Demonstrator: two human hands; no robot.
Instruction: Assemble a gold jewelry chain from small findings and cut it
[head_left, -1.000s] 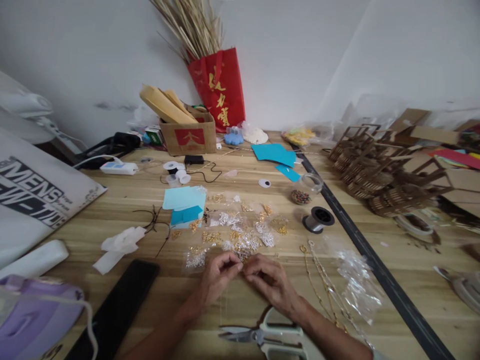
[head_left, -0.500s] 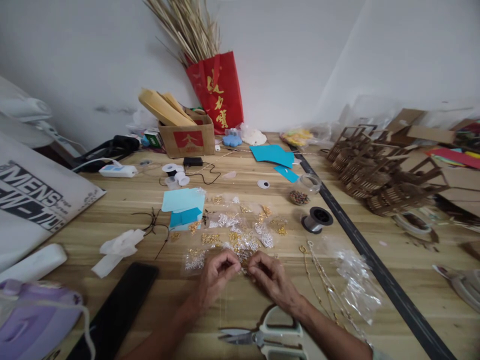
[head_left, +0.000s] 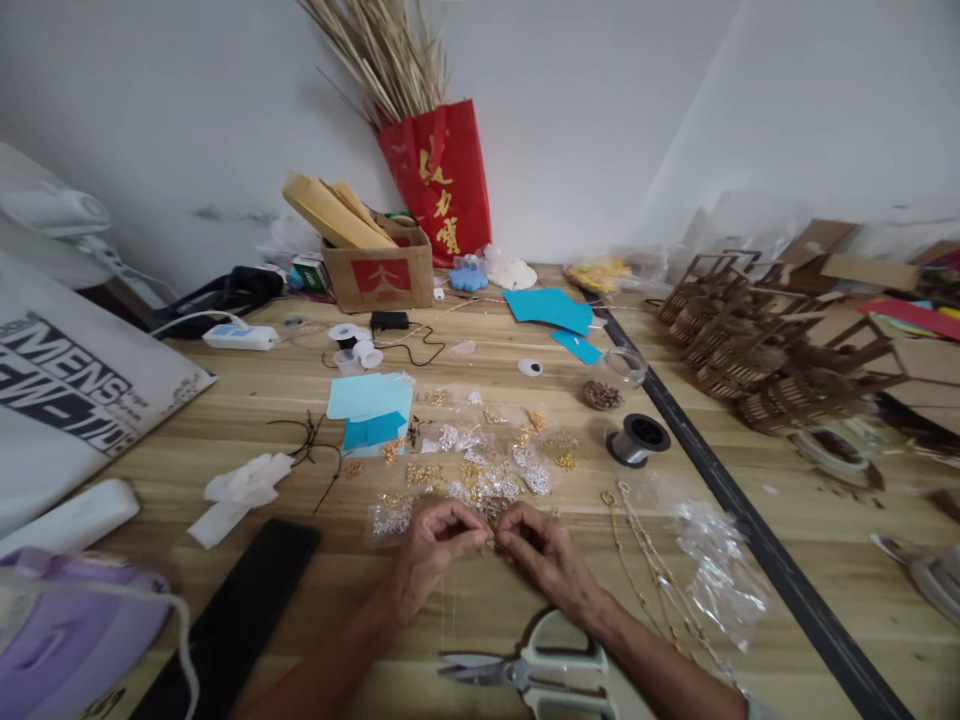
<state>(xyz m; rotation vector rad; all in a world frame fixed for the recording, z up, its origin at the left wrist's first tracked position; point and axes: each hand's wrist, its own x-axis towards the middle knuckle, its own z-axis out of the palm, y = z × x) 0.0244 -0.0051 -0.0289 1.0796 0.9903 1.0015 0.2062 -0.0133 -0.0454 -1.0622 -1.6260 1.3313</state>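
- Beyond the scissors (head_left: 536, 668), left hand (head_left: 435, 560) and right hand (head_left: 547, 555) have fingers pinched together, seemingly on a tiny piece (head_left: 491, 542), too small to identify; loosened grip could drop it.
- Faint thread (head_left: 454, 605) near the scissors' blades could snag if tugged.

The left hand (head_left: 435, 552) and right hand (head_left: 546, 552) are bent over the table (head_left: 405, 690), fingertips pinched on a tiny piece (head_left: 491, 542) I can't make out. Gold and silver bits (head_left: 491, 484) lie just beyond. Scissors (head_left: 517, 672) rest nearer me, chains (head_left: 652, 565) and a spool (head_left: 637, 440) off right, a red bag (head_left: 457, 180) of stalks (head_left: 394, 65) behind.
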